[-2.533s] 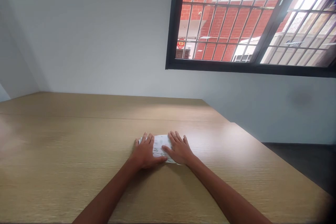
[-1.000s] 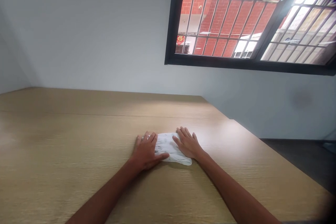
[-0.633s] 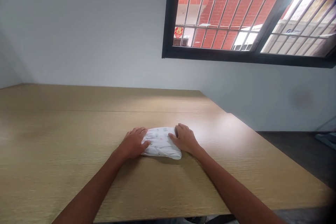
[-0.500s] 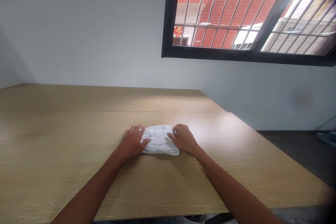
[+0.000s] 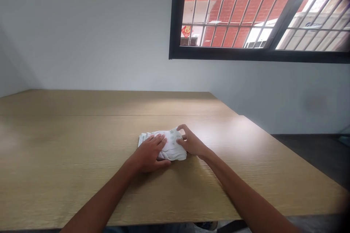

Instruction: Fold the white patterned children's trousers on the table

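Observation:
A folded white cloth with small grey and pink prints lies on the wooden table in front of me. My left hand rests flat across its left and middle part, fingers stretched out and spread, with the thumb along the near edge. At the cloth's right end, my right hand grips the edge. Its thumb lies on top and the bent index finger touches the far right corner, with the other fingers partly hidden behind.
The pale wooden table reaches back to a grey-white wall, and a seam runs across it. Its right side slants down to a dark floor. A barred window in a black frame is at the upper right.
My left hand has moved right, from the cloth's left end onto its top, and now lies flat. My right index finger has reached to the far corner. The cloth's left end now shows.

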A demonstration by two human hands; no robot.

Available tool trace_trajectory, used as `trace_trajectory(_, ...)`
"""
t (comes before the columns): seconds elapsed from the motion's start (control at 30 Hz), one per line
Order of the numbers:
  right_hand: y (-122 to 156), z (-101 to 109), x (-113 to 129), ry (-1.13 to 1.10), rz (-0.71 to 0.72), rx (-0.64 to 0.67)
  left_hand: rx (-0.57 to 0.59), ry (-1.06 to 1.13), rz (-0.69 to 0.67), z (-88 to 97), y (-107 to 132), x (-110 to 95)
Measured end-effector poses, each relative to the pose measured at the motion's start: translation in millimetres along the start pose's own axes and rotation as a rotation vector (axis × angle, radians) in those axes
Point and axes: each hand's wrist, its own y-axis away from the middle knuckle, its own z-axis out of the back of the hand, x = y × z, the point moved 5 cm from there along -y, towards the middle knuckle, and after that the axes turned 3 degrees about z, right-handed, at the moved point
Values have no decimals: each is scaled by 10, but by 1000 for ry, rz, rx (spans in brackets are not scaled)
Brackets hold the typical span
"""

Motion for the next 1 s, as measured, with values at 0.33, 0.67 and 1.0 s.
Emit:
trace_trajectory(0.33,39,-4,278,-324,59,-84,-156,-26,6,215,-58,-146)
trace_trajectory(0.67,167,-216,311,-228,45,311,-123,170,69,199,28,253)
trace_trajectory(1.0,73,34,245,264,336,-155,-39,746,124,261,22,450)
